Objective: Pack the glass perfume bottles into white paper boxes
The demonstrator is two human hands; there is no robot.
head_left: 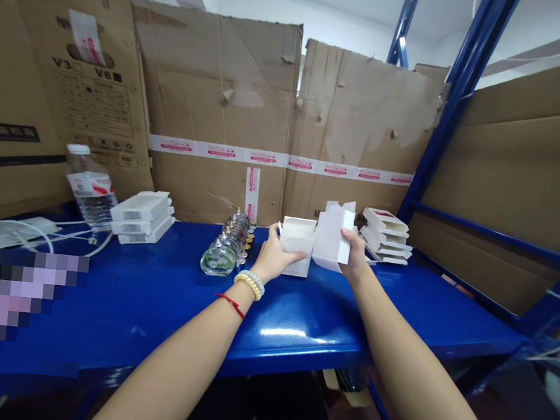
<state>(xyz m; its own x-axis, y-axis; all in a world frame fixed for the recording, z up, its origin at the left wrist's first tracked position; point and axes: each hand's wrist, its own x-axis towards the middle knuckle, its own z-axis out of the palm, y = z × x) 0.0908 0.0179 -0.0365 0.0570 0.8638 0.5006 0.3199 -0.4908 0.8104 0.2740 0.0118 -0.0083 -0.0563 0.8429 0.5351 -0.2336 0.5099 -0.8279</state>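
Near the middle of the blue shelf, my left hand (276, 254) grips a small white carton (298, 255) with its top flap raised. My thumb lies across the carton's near face. My right hand (354, 251) holds a second white box (333, 236) by its right side, its end flaps sticking up. The two boxes are close together, the right one held slightly higher. Left of my left hand, a row of clear glass bottles (220, 257) with metal fittings stretches back toward the cardboard. What is inside either box cannot be seen.
Stacked white boxes with barcodes (141, 216) stand at the left, beside a water bottle (89, 185) and white cables (54, 233). More open white boxes (385, 236) are piled at the right. Cardboard sheets (220, 112) wall the back; a blue post (447, 120) rises at right.
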